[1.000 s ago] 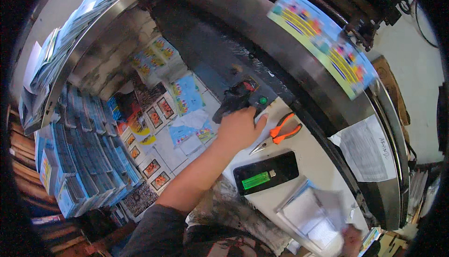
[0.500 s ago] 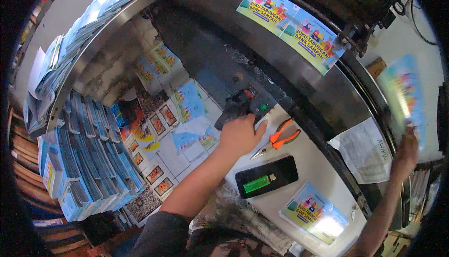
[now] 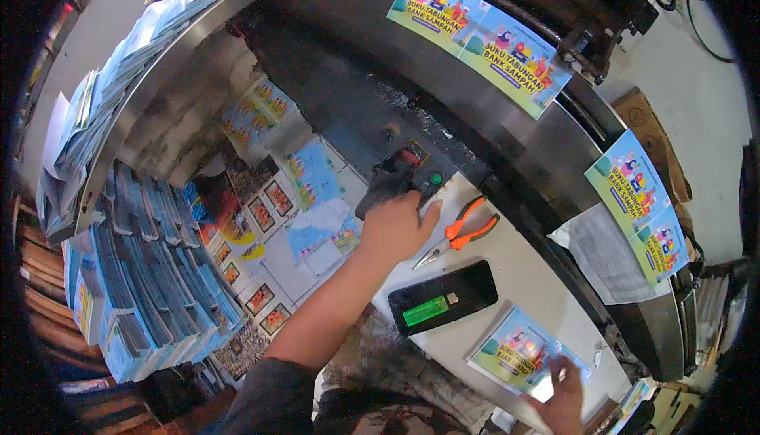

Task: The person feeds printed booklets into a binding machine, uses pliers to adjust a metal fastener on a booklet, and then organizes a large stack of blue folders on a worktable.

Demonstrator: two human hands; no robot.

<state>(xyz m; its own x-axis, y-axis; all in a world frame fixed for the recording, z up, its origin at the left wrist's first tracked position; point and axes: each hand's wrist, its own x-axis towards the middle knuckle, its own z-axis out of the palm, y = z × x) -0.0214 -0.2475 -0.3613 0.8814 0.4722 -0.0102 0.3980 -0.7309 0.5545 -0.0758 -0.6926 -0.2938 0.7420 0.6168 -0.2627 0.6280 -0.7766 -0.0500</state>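
Note:
My left hand (image 3: 393, 229) is wrapped over a black control housing (image 3: 386, 184) on the machine's edge, its thumb near a green button (image 3: 436, 178). Most of its fingertips are hidden. At the lower right, my right hand (image 3: 564, 403) reaches over a small stack of printed covers (image 3: 518, 348), blue and green with cartoon figures. Its fingers touch the stack's right edge, apart from the thumb, with nothing visibly lifted. A two-panel printed sheet (image 3: 633, 189) lies on the curved metal at the right. Another such sheet (image 3: 483, 35) lies farther up the machine.
Pliers with orange handles (image 3: 467, 227) and a black phone (image 3: 467, 288) bearing a green lighter (image 3: 426, 312) lie on the white ledge. Bundled booklets (image 3: 150, 261) stand at left; more sheets fill the metal tray (image 3: 150, 114) above. A creased paper (image 3: 598, 257) hangs at right.
My right hand has let go of the printed sheet, now lying on the curved metal at right, and has come down to the stack of covers. My left hand stays on the black housing.

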